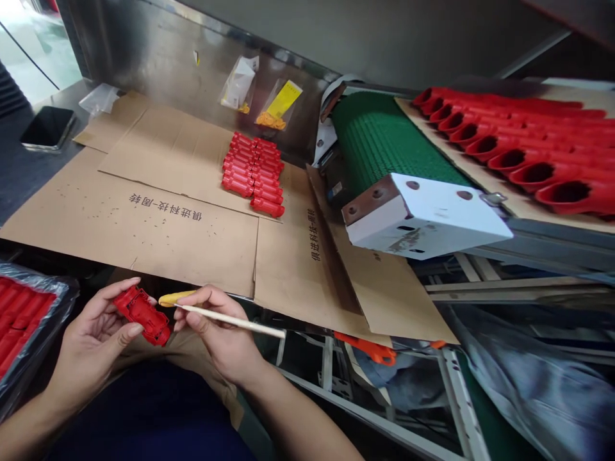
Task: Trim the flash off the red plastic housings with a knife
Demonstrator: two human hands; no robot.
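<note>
Your left hand [98, 330] is clasped around one red plastic part [143, 315]; your right hand [223, 336] pinches one pale stick [240, 322], with one yellow piece [175, 298] at its index fingertip, all just off the cardboard [206, 246]'s near edge. Two columns of red pieces [240, 169], too tightly packed to count, lie toward its far right corner. Beyond its far edge, two clear bags [239, 83] hold orange bits [270, 120].

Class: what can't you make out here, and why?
Head view:
Back of the red part: hidden by the left hand.
Held end of the yellow piece: behind the right hand.
Leftmost red pieces in the crate: cut by left edge.
Far ends of nearest red tubes: cut by right edge.
Specks on the cardboard: too small to identify.
</note>
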